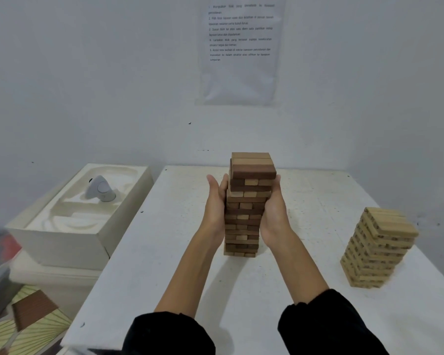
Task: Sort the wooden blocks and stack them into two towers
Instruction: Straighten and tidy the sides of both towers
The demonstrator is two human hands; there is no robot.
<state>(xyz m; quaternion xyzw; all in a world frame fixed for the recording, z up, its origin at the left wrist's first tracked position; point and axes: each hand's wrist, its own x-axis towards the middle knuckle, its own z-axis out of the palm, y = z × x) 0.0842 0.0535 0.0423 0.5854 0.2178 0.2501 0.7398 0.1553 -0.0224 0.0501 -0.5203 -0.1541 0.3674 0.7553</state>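
Note:
A tall tower of dark and mid-brown wooden blocks (246, 201) stands upright in the middle of the white table (164, 252). My left hand (215, 206) lies flat against the tower's left side and my right hand (273, 211) presses its right side, fingers straight and pointing away from me. A second, shorter tower of pale wooden blocks (378, 248) stands alone at the right of the table, leaning slightly in this wide view. No loose blocks show on the table.
A white moulded box (69, 226) with a small grey device (100, 189) in it sits left of the table. A printed sheet (241, 47) hangs on the wall behind. Patterned paper and a brown panel (31, 311) lie low at the left.

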